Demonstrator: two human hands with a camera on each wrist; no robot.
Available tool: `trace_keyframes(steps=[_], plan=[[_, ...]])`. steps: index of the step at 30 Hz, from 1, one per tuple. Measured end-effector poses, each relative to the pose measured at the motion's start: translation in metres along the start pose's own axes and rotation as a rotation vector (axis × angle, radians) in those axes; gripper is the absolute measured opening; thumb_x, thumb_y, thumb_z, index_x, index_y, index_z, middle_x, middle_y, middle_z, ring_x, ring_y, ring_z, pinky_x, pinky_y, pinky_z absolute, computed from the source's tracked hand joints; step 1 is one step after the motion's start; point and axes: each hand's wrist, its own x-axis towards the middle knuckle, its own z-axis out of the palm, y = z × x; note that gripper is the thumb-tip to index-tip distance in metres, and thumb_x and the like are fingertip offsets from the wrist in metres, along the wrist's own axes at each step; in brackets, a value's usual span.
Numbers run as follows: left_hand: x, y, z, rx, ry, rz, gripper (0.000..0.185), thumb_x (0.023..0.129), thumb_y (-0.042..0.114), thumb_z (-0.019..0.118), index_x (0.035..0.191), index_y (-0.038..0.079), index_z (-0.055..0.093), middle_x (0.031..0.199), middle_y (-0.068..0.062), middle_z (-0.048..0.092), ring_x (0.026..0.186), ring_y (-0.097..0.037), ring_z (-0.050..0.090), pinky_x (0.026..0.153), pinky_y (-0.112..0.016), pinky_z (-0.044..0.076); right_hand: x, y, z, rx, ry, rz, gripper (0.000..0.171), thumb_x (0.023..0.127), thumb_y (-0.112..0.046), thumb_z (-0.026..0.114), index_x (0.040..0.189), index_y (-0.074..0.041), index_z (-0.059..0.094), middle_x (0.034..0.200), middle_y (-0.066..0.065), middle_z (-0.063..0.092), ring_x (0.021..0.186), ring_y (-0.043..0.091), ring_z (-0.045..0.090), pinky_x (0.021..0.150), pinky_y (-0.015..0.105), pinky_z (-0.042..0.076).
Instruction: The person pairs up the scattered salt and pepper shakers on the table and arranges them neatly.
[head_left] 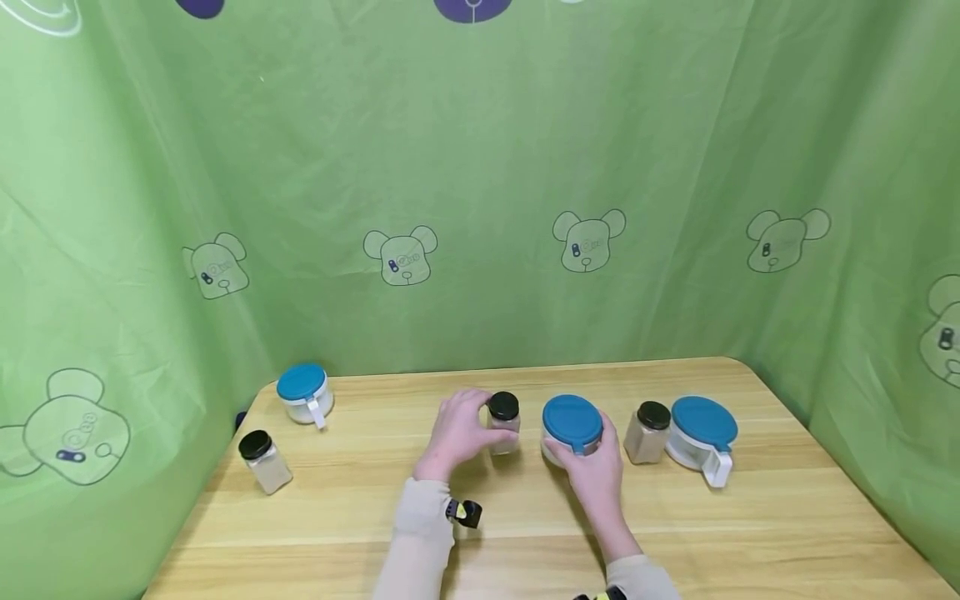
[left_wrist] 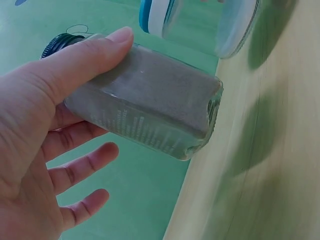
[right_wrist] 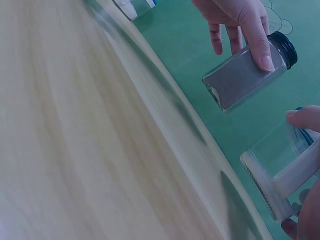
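Green bear-print cloth backs our wooden table (head_left: 525, 533). At centre our left hand (head_left: 456, 433) pinches the square glass spice jar with black lid (head_left: 504, 423), thumb on its near face, fingers behind. Just right, our right hand (head_left: 596, 477) grips the clear blue-lidded container (head_left: 572, 427), fingers wrapped around its near side.
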Motion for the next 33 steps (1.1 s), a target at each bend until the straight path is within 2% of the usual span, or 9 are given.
trace_keyframes(steps=[15,26,33], plan=[[0.002,0.001,0.017,0.007,-0.037,0.039,0.065,0.069,0.053,0.082,0.12,0.017,0.066,0.122,0.0,0.067,0.117,-0.02,0.058,0.105,-0.047,0.041,-0.003,0.004,0.004,-0.002,-0.015,-0.019,0.1,0.072,-0.031,0.087,0.149,-0.004,0.029,0.148,0.023,0.041,0.137,0.04,0.038,0.113,0.061,0.028],[0.001,0.004,0.022,0.012,-0.065,0.031,0.066,0.07,0.054,0.081,0.123,0.018,0.065,0.125,0.0,0.066,0.119,-0.02,0.058,0.103,-0.043,0.042,-0.005,0.004,0.003,-0.02,-0.041,0.011,0.105,0.072,-0.039,0.086,0.151,-0.004,0.025,0.151,0.023,0.037,0.139,0.04,0.035,0.114,0.062,0.027],[0.002,0.004,0.026,0.002,-0.074,0.027,0.058,0.071,0.053,0.081,0.118,0.021,0.067,0.121,0.003,0.068,0.115,-0.017,0.058,0.098,-0.039,0.042,-0.004,0.006,0.003,-0.032,-0.044,0.011,0.104,0.074,-0.038,0.085,0.151,-0.003,0.024,0.151,0.023,0.036,0.139,0.041,0.035,0.114,0.062,0.027]])
